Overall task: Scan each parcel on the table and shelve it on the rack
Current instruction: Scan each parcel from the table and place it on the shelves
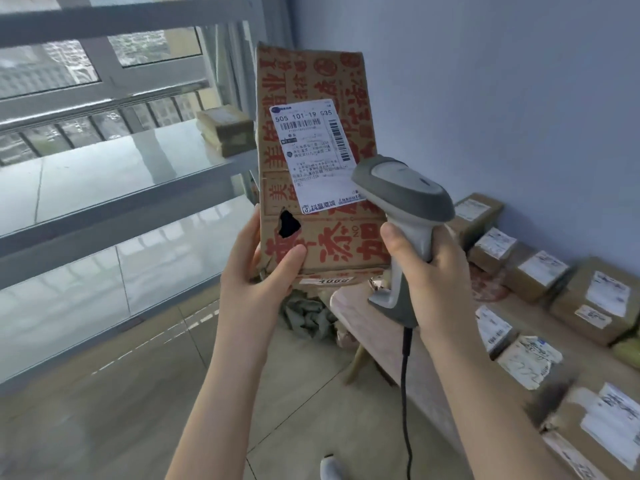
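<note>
We had the parcel (311, 81) held upright in the air, between the rack (121, 168) and the table (360, 310), just above the table's near end. It was a flat brown cardboard box, pretty beat up, with a ragged black hole (289, 223) punched near the lower left and big red Chinese characters printed all over the front. Our left hand (256, 268) gripped the bottom left corner, thumb pressed on the front face. Our right hand (426, 268) was wrapped around the handle of a grey scanner (405, 202), whose head sat right over the lower right corner of the white shipping label (315, 150). A black cable (405, 393) hung from the scanner.

The label read "505 101-19 535" on top, with barcodes under and beside that, and "抖音商城" at the bottom. The small print was too fuzzy to read. A little sticker (327, 280) on the bottom edge looked like "4068".

More labelled boxes (533, 275) sat on the table, and one small box (227, 131) was on the rack shelf.
</note>
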